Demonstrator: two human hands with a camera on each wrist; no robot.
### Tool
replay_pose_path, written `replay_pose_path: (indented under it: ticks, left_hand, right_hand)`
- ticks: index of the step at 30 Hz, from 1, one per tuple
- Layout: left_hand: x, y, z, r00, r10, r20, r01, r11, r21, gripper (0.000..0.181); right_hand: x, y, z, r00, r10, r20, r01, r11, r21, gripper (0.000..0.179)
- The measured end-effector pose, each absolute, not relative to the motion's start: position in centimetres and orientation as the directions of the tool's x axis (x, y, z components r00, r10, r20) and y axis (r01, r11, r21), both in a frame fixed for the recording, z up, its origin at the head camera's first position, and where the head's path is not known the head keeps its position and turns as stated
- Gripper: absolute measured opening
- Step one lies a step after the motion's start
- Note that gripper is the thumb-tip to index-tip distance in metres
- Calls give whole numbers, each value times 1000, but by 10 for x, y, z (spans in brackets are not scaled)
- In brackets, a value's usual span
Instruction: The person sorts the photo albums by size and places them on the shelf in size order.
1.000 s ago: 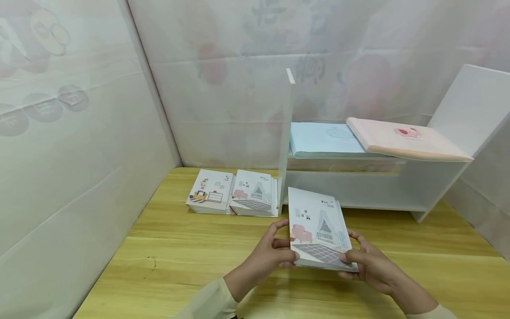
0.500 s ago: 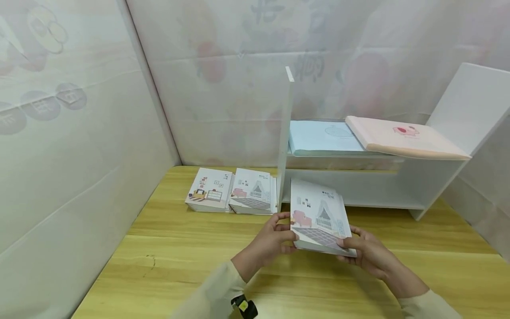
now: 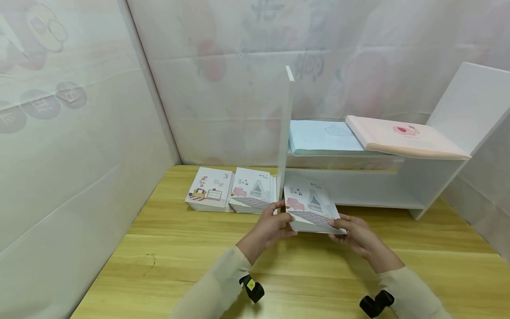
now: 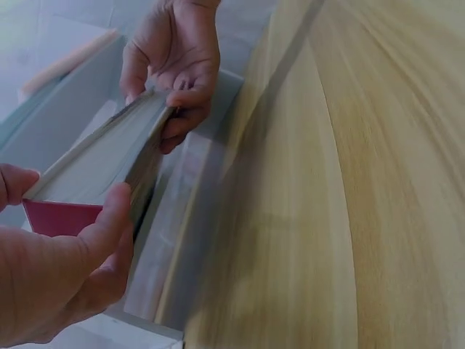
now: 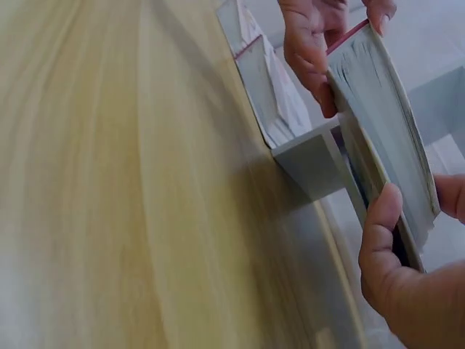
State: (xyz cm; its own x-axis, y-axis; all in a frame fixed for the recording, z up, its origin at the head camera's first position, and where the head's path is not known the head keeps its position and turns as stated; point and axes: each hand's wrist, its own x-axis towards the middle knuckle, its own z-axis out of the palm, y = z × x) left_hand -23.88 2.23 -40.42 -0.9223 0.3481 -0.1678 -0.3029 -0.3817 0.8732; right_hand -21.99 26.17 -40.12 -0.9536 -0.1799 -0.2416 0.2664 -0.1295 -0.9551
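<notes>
A thick white book with a pink armchair, tent and checked rug on its cover is held in both hands, tilted, its far end inside the lower level of the white shelf. My left hand grips its near left corner, thumb on the cover. At the near right corner my right hand pinches it between thumb and fingers. In the left wrist view the page edges of the book and a red spine show. Its far edge is hidden in the shelf's shade.
Left of the shelf's upright panel, two stacks of similar books, a left stack and a right stack, lie on the wooden table. On the upper level are a pale blue album and a pink album overlapping it.
Both hands have carried the book forward and slightly left, so its far end now reaches further into the lower shelf level. The stacks and upper albums have stayed put.
</notes>
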Motion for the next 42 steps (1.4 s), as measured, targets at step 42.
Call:
replay_pose_path:
  ticks: [42]
  left_hand:
    - [-289, 51, -416, -940, 132, -315, -321, -655, 684, 36]
  right_hand:
    - [-258, 244, -406, -912, 152, -381, 254, -519, -816, 15]
